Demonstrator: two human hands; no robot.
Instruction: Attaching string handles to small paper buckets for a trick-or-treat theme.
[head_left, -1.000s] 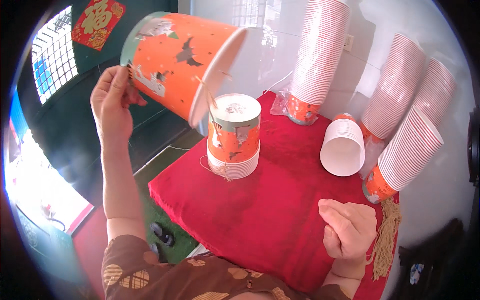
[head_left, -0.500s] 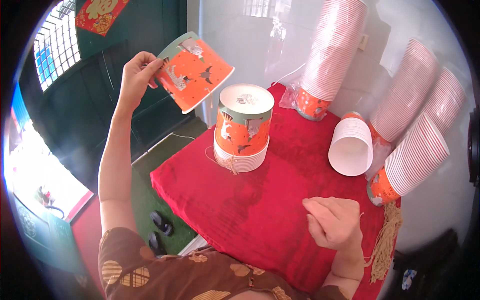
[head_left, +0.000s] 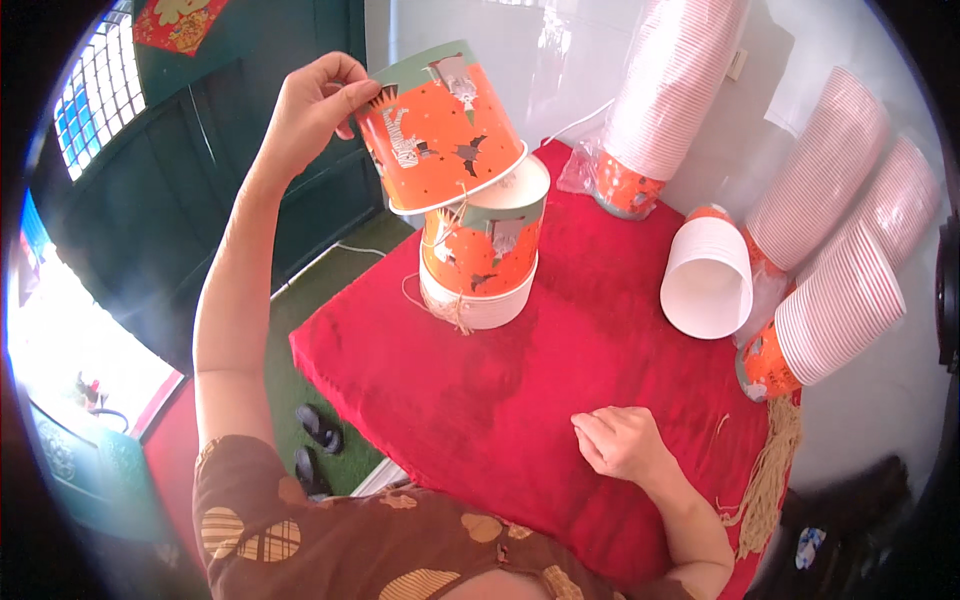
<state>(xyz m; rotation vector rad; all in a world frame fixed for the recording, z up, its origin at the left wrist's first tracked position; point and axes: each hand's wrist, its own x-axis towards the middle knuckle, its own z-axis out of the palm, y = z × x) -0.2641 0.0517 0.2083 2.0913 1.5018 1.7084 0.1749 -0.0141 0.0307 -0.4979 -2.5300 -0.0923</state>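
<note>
My left hand (head_left: 322, 105) pinches the green base edge of an upside-down orange paper cup (head_left: 445, 130) with a bat and skeleton print. A bit of twine hangs at its white rim. The cup is tilted in the air, its rim overlapping the top of an upside-down stack of matching cups (head_left: 483, 258) on the table; I cannot tell whether they touch. Thin twine (head_left: 450, 315) dangles by that stack's white rims. Above the near part of the table, my right hand (head_left: 622, 442) is closed with its fingers curled together, and nothing shows in it.
A red cloth covers the table (head_left: 430, 400). A tall wrapped cup stack (head_left: 670, 100) stands at the back. To the right lean more wrapped stacks (head_left: 815, 175), a cup stack lying open-end forward (head_left: 705, 275), and another stack (head_left: 840, 325). A twine bundle (head_left: 770, 480) hangs over the right edge.
My left hand has carried the cup up and rightward, over the upside-down stack. My right hand has shifted left and slightly down, still closed.
</note>
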